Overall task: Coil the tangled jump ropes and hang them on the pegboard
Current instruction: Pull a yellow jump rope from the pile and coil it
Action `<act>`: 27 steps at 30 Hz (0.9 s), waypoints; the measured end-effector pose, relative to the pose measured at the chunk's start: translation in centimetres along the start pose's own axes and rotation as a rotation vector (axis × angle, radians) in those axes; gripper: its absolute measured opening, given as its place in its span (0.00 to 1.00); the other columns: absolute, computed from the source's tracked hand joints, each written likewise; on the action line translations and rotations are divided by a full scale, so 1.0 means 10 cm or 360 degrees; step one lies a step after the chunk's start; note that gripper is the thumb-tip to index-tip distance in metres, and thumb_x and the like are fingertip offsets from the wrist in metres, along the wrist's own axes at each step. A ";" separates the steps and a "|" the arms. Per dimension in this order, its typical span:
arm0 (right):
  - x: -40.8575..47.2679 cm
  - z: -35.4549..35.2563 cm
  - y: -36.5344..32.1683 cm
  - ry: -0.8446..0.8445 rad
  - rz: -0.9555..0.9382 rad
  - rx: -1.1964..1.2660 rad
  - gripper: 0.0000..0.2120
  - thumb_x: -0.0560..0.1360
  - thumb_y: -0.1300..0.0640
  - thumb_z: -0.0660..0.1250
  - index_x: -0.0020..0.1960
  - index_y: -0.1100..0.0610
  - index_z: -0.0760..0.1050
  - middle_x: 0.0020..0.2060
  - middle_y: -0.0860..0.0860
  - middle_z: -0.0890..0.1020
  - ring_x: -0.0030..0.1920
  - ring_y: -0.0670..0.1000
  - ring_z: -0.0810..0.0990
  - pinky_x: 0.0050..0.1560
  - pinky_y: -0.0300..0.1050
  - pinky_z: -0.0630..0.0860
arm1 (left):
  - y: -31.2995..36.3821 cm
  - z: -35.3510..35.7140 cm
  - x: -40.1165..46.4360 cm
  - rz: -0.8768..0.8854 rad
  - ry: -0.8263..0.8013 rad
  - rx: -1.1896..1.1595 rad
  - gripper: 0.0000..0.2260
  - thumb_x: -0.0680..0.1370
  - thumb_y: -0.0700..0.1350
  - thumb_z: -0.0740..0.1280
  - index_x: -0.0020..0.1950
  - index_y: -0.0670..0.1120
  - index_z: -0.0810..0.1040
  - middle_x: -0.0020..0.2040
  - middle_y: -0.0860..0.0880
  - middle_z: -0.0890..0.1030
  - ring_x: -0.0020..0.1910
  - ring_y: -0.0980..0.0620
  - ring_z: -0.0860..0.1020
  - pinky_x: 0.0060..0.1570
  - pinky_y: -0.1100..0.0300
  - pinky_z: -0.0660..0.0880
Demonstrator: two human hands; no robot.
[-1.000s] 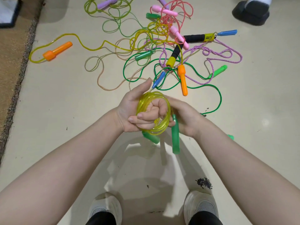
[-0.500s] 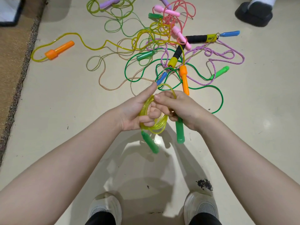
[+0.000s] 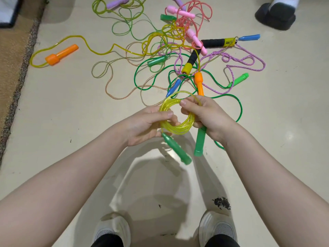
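Observation:
A yellow translucent jump rope (image 3: 175,128) is wound into a small coil held above the floor between both hands. My left hand (image 3: 146,124) pinches the coil's left side with thumb on top. My right hand (image 3: 206,116) grips the right side, thumb over the top strands. Two green handles hang from the coil: one (image 3: 177,150) slants down under the left hand, the other (image 3: 200,141) hangs below the right hand. Beyond lies a tangled pile of ropes (image 3: 179,56) with orange, pink, blue, green, purple and black handles. No pegboard is in view.
A brown rug edge (image 3: 21,72) runs along the left. An orange-handled yellow rope (image 3: 61,54) stretches left of the pile. Another person's foot in a black slipper (image 3: 275,16) stands at the top right. My white shoes (image 3: 114,230) are at the bottom. A dark scuff (image 3: 221,203) marks the floor.
The hands have drawn apart, so the coil now shows as an open ring between them. My right hand shifted from behind the coil to its right side. The green handles swung lower.

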State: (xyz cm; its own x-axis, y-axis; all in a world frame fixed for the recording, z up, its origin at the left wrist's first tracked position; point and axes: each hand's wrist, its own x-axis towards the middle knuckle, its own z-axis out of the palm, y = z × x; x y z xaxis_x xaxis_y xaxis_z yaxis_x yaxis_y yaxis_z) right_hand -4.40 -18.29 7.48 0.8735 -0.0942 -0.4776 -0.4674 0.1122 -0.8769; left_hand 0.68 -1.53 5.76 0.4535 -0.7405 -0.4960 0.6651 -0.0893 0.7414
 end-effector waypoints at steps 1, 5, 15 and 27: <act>0.00 0.00 0.02 -0.0016 -0.0001 0.0017 0.08 0.77 0.58 0.64 0.39 0.55 0.71 0.29 0.49 0.72 0.21 0.42 0.63 0.21 0.33 0.57 | -0.01 -0.01 -0.01 0.0013 -0.0018 -0.0002 0.04 0.74 0.43 0.64 0.46 0.44 0.77 0.39 0.50 0.81 0.41 0.53 0.80 0.47 0.56 0.78; 0.01 -0.02 0.02 -0.0024 0.0029 0.0041 0.07 0.77 0.58 0.64 0.41 0.54 0.71 0.29 0.48 0.72 0.21 0.42 0.60 0.21 0.33 0.56 | 0.02 0.07 -0.01 0.0172 0.0150 -0.0108 0.07 0.80 0.38 0.57 0.46 0.43 0.74 0.29 0.51 0.77 0.36 0.53 0.81 0.38 0.61 0.78; -0.02 -0.19 0.06 -0.0347 0.0234 -0.0650 0.07 0.80 0.57 0.59 0.45 0.59 0.70 0.36 0.54 0.78 0.32 0.47 0.75 0.39 0.41 0.72 | 0.04 0.02 0.11 0.0085 0.0698 0.0753 0.11 0.82 0.43 0.56 0.42 0.48 0.73 0.41 0.52 0.79 0.36 0.49 0.72 0.43 0.55 0.71; 0.02 -0.13 -0.19 -0.0245 -0.0063 0.0318 0.11 0.81 0.61 0.54 0.41 0.56 0.69 0.35 0.54 0.83 0.28 0.46 0.67 0.28 0.33 0.64 | 0.06 0.09 0.05 -0.0032 0.0554 0.1082 0.08 0.82 0.44 0.56 0.48 0.48 0.74 0.40 0.48 0.81 0.28 0.61 0.76 0.27 0.69 0.70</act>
State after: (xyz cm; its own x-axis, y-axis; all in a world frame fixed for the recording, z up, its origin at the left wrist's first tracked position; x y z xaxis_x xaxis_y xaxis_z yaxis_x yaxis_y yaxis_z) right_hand -3.50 -19.82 8.93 0.9081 0.0479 -0.4159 -0.4097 0.3064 -0.8592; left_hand 0.73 -2.56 6.38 0.6808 -0.4916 -0.5429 0.2149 -0.5746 0.7897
